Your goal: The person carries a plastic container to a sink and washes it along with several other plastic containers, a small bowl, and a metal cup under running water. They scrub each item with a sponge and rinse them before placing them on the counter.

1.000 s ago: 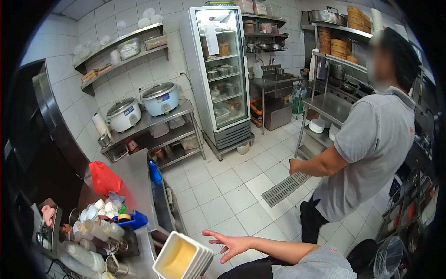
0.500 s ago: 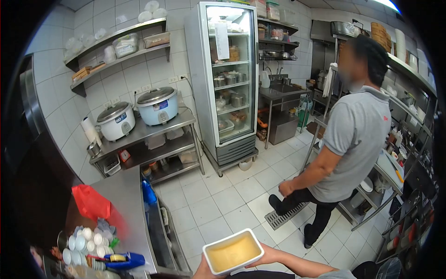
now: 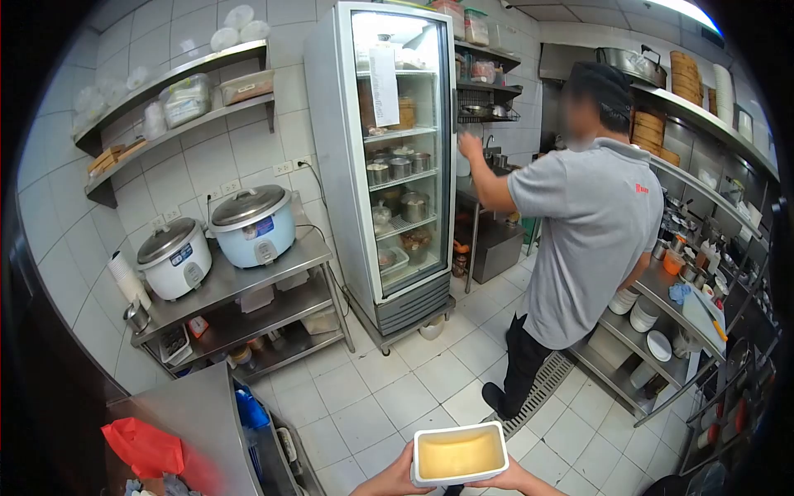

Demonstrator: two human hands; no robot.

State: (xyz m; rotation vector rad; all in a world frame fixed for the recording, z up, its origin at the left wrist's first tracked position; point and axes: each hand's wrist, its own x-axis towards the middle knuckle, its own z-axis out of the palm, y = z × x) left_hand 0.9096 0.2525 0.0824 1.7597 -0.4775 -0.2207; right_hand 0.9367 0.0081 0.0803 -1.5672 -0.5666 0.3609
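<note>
A white rectangular tub (image 3: pixel 460 454) with a smooth pale yellow substance inside is at the bottom centre, held level above the tiled floor. My left hand (image 3: pixel 403 474) grips its left end, fingers wrapped round the side and underneath. On the right end my right hand (image 3: pixel 509 477) has hold of the lower corner. The undersides of both hands are hidden by the tub.
A co-worker (image 3: pixel 583 223) in a grey shirt stands ahead right, one arm raised beside the glass-door fridge (image 3: pixel 397 165). Rice cookers (image 3: pixel 252 225) stand on a steel table (image 3: pixel 281 263) at left. A red bag (image 3: pixel 142 446) lies on the near-left counter (image 3: pixel 198 403).
The co-worker has stepped closer to the fridge and raised an arm towards its door edge. The view has shifted, and the tub with both my hands now appears further right and lower.
</note>
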